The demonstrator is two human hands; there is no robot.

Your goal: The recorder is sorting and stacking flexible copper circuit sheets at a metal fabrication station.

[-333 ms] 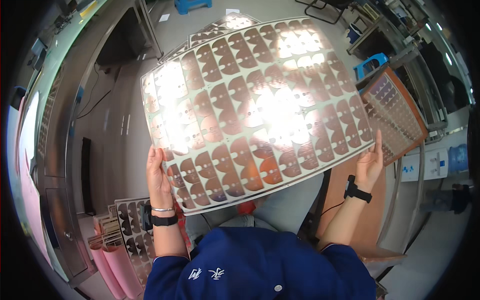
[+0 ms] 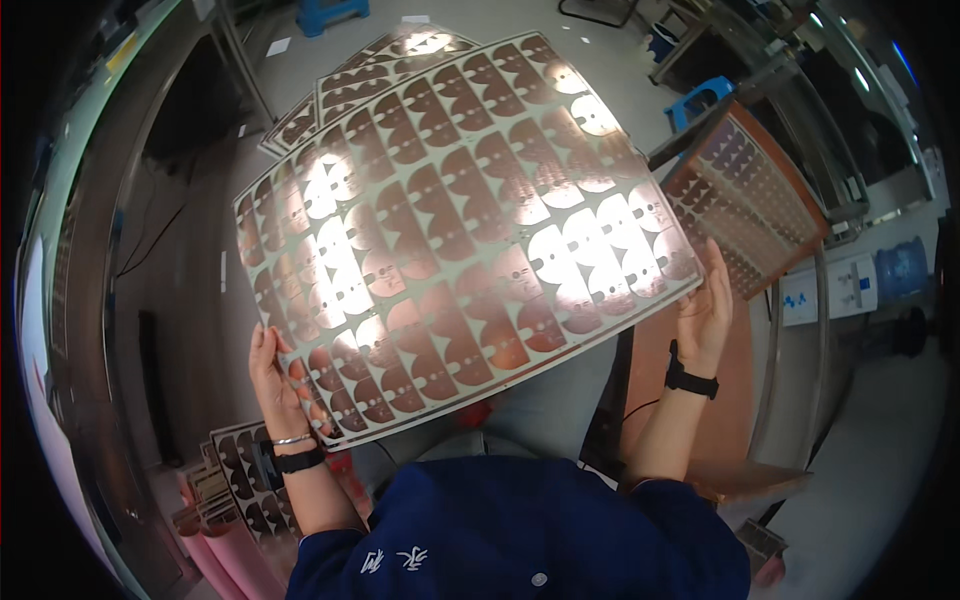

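A large, thin circuit board panel (image 2: pixel 420 205), pale with rows of copper-coloured half-round shapes, is held up at a slant over my lap. My left hand (image 2: pixel 272 375) grips its lower left edge, fingers at the rim and partly hidden behind it. At the lower right corner, my right hand (image 2: pixel 708 310) holds the panel's edge with fingers reaching upward along it. Bright glare covers parts of the panel's face.
Similar patterned panels (image 2: pixel 345 88) lie beyond the far edge. To the right, an orange-framed board (image 2: pixel 750 200) leans beside a blue stool (image 2: pixel 698 98) and metal rails. Pink rolls (image 2: pixel 235 560) and another panel (image 2: pixel 250 490) stand low on the left.
The whole view has shifted, so the surroundings sit further left. Glare patches on the panel have moved as its tilt changed slightly. Both hands keep their hold.
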